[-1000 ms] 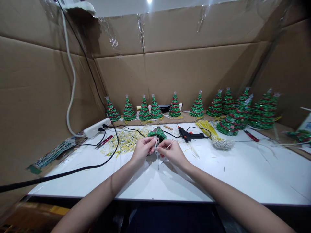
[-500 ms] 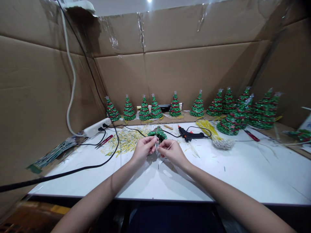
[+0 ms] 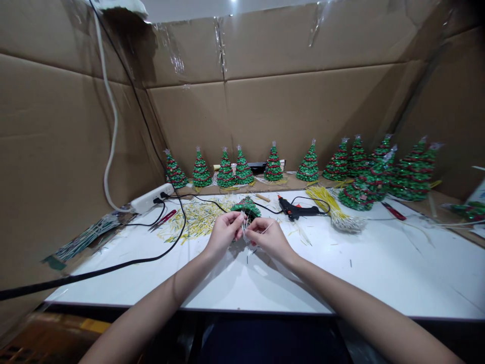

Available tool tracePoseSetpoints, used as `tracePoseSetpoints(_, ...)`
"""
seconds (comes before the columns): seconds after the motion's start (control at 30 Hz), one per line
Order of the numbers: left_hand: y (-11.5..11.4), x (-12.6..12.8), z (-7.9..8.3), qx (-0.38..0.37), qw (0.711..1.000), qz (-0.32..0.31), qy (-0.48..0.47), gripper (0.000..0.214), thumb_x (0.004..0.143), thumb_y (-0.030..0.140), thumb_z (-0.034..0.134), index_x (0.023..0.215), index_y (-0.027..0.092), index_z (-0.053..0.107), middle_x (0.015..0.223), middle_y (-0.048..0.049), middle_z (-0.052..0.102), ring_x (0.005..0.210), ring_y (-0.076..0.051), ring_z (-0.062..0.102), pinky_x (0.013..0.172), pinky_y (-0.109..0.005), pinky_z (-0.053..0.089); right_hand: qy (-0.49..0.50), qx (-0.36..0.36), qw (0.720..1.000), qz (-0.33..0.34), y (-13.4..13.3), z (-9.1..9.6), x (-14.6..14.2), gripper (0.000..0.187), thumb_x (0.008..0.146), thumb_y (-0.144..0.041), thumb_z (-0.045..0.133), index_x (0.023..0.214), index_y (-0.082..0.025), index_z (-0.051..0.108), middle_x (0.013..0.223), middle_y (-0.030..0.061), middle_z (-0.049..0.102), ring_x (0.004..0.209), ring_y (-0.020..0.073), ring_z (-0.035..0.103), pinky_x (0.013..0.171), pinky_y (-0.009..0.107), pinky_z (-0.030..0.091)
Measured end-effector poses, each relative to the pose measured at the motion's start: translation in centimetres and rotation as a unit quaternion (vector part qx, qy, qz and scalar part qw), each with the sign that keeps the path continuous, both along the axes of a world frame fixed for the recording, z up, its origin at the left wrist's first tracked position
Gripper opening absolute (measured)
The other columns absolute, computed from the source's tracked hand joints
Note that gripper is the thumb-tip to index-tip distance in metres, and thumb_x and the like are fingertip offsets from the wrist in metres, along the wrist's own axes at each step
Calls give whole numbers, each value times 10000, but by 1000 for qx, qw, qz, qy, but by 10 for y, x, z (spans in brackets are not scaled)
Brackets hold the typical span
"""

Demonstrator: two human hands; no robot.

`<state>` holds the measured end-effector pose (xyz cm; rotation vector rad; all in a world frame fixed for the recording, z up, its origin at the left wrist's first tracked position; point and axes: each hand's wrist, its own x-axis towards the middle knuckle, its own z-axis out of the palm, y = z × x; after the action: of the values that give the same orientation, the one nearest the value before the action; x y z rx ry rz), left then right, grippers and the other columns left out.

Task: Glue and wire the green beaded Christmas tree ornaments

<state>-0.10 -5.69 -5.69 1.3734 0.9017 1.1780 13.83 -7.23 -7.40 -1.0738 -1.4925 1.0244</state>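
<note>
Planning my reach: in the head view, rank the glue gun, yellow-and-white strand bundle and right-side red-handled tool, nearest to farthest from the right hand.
From the right hand:
1. Glue gun: just beyond, slightly right.
2. Strand bundle: further right.
3. Red-handled tool: farthest right of these.

I see one tree [image 3: 245, 205] left of the glue gun [image 3: 296, 209], before more trees [image 3: 273, 165] along the back edge of the table [image 3: 250, 285].

Small light [image 3: 234, 1] glares at top edge; cardboard walls [image 3: 288, 106] dim, white tabletop [image 3: 379, 278] brighter, softly shadowed (upper right corner nearly black); edges look stretched.
</note>
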Motion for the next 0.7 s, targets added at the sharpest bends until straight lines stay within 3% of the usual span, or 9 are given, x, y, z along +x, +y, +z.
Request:
tracePoseSetpoints(0.43, 8, -2, -8, -5, 1000, 14, -21, 337, 757, 457, 659, 776, 127, 596, 412, 69, 426, 364, -40, 323, 404, -170, 206, 43, 11, 999, -2, -3, 1, -2, 133, 686, -267, 607, 638, -143, 592, 543, 3, 575, 475, 113, 515, 474, 225, 402)
tracePoseSetpoints(0.7, 8, -2, -8, -14, 999, -4, -29, 333, 753, 433, 673, 775, 103, 633, 458, 32, 500, 371, -39, 364, 400, -172, 216, 49, -1, 999, -9, -3, 0, -2, 141, 689, -269, 606, 649, -134, 592, 557, 9, 581, 470, 110, 506, 470, 227, 402)
